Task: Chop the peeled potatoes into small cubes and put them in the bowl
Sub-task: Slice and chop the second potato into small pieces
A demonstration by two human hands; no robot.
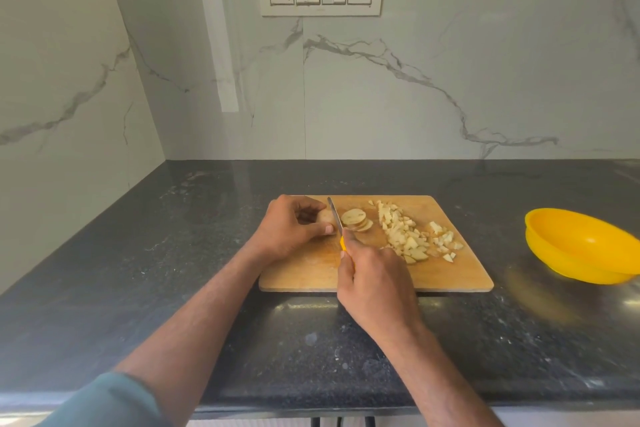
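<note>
We are partway through. Our left hand (289, 226) curls around the uncut potato end (325, 217) at the cutting board's (460, 274) ten o'clock corner, while our right hand (375, 282) grips the knife (335, 215), its blade against the potato. Fresh slices (356, 220) lie just at three o'clock of the blade, still undiced. A cube pile (414, 236) waits further right. The yellow bowl (575, 246), well off at three o'clock, looks empty.
</note>
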